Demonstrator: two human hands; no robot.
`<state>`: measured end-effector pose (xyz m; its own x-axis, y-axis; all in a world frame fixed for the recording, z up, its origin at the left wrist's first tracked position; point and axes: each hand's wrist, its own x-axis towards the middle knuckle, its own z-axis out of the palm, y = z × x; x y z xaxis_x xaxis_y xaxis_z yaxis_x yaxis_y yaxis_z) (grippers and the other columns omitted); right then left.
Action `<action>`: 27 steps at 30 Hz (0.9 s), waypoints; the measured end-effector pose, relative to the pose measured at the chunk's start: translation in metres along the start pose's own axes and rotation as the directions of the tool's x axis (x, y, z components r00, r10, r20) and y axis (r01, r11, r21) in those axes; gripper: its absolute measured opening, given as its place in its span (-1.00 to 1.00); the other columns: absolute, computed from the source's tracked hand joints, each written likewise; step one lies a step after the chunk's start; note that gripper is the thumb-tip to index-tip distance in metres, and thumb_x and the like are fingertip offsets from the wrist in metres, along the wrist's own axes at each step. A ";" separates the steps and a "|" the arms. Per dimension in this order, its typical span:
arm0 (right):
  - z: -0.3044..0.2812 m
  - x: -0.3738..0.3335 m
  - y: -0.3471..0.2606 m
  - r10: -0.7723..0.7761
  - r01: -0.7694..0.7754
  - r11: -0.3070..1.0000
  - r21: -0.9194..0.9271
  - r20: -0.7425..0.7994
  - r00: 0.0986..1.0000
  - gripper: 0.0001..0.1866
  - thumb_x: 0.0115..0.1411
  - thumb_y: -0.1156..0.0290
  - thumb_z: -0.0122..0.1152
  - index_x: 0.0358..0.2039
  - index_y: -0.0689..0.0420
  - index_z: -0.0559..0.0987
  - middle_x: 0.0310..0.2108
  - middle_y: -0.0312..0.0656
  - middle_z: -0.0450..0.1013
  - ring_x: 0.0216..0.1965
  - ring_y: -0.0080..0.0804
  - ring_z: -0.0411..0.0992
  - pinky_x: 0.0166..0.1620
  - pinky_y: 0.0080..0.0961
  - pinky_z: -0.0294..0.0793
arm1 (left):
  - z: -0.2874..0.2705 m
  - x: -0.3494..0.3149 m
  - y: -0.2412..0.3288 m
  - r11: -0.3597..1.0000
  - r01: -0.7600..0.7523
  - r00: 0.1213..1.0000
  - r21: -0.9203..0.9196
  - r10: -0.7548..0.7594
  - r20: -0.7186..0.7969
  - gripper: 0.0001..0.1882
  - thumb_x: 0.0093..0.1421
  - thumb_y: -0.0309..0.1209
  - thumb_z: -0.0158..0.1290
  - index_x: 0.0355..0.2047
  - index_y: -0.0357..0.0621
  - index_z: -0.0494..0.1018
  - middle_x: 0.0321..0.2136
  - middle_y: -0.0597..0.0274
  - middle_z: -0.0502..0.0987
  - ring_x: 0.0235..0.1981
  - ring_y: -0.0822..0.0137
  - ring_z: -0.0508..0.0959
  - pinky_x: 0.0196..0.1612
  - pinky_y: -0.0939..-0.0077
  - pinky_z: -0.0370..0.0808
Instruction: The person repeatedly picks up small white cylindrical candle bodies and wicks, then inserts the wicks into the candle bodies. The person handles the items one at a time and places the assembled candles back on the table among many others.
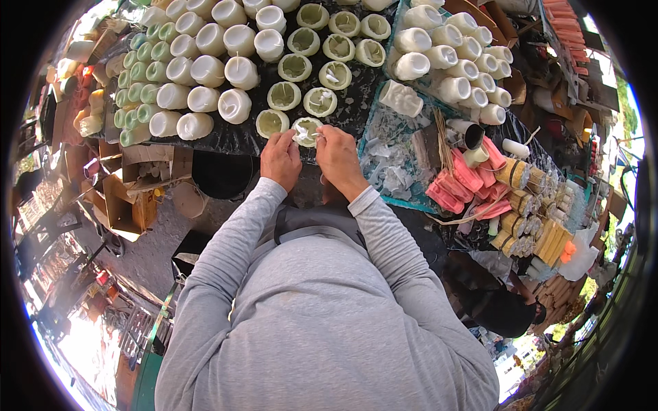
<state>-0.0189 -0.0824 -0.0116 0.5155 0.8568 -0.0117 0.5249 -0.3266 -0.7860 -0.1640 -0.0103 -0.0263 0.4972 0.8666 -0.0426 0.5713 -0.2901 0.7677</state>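
Cup (306,130) sits between left hand (281,160) and right hand (338,159).

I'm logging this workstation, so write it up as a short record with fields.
Left hand: the left hand is at the left side of a hollow pale green cup; exact grip unclear
Right hand: the right hand is at that cup's right side, fingertips near its rim
Cup contents: white material, kind unclear
Surface: black-covered table
Beyond the hands: more hollow cups
Left side: rows of cream-white rounded pieces, then smaller green ones
Right side: white cylinders, white scraps, coral-pink pieces
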 end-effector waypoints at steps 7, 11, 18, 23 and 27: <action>0.005 0.006 -0.008 -0.022 0.027 0.997 -0.077 0.071 0.997 -0.77 0.16 0.61 0.17 -0.16 0.33 0.63 -0.25 0.19 0.61 -0.20 0.22 0.59 -0.09 -0.01 0.58 | 0.011 0.011 -0.001 0.991 0.043 0.994 0.124 -0.054 0.090 -0.68 0.28 -0.52 0.12 0.05 -0.17 0.56 -0.15 -0.06 0.59 -0.19 -0.18 0.64 -0.11 -0.01 0.59; 0.003 0.010 -0.003 -0.008 0.014 0.992 -0.124 0.044 0.999 -0.78 0.16 0.58 0.25 -0.17 0.31 0.66 -0.24 0.13 0.62 -0.19 0.20 0.60 -0.09 -0.05 0.59 | 0.011 0.018 -0.007 0.992 0.010 0.993 0.127 -0.025 0.114 -0.75 0.31 -0.51 0.06 -0.01 -0.11 0.53 -0.13 -0.06 0.57 -0.16 -0.21 0.63 -0.11 -0.09 0.58; 0.002 0.001 0.001 -0.024 0.038 0.985 -0.168 0.083 0.996 -0.76 0.10 0.47 0.46 -0.19 0.22 0.70 -0.27 -0.01 0.58 -0.22 0.08 0.59 -0.12 -0.13 0.59 | 0.004 0.024 -0.019 0.963 -0.136 0.977 0.231 0.092 0.191 -0.76 0.25 -0.55 0.08 -0.07 -0.14 0.57 -0.17 0.00 0.57 -0.16 -0.15 0.63 -0.11 0.01 0.60; 0.009 -0.001 0.005 0.011 0.017 0.967 -0.255 0.108 0.994 -0.75 0.09 0.45 0.48 -0.19 0.19 0.73 -0.21 -0.07 0.54 -0.13 -0.03 0.54 -0.08 -0.16 0.55 | 0.004 0.026 -0.018 0.914 -0.324 0.929 0.242 0.260 0.264 -0.74 0.21 -0.57 0.09 -0.09 -0.13 0.57 -0.20 0.06 0.54 -0.16 -0.04 0.64 -0.14 0.09 0.61; 0.007 0.001 0.005 -0.048 0.068 0.974 -0.215 0.094 0.994 -0.76 0.13 0.46 0.45 -0.16 0.18 0.72 -0.20 -0.09 0.51 -0.13 -0.06 0.51 -0.06 -0.14 0.53 | -0.001 0.028 -0.014 0.928 -0.343 0.924 0.149 0.305 0.230 -0.77 0.23 -0.55 0.16 -0.10 -0.12 0.61 -0.22 0.09 0.59 -0.23 0.02 0.66 -0.18 0.16 0.62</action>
<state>-0.0208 -0.0804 -0.0201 0.4238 0.9052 -0.0315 0.6919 -0.3460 -0.6337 -0.1582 0.0187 -0.0375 0.7838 0.6192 0.0477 0.4565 -0.6266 0.6317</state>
